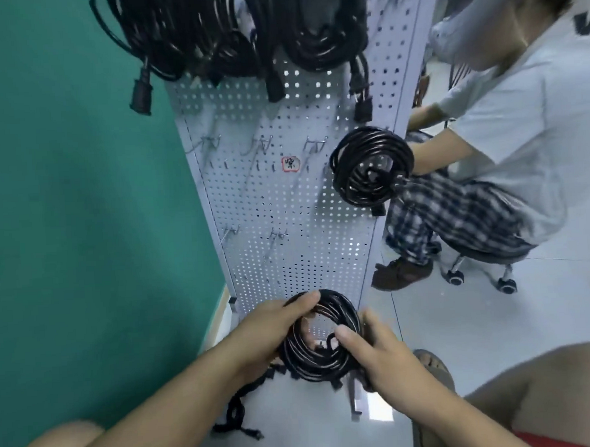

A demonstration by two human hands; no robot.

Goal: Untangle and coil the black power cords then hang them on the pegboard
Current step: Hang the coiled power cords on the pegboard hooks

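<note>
By the grey pegboard (286, 206), your left hand (274, 325) and right hand (380, 354) gripped the coiled cord (306, 363), probably to hold its loops together.

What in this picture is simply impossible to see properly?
Head view:
- Hanging cord bundles: tops cut off by the upper edge.
- Red-edged label on the pegboard: writing too small to read.
- Hung coil: its hook is hidden behind it.
- Held coil: partly covered by the left hand and right hand.
</note>
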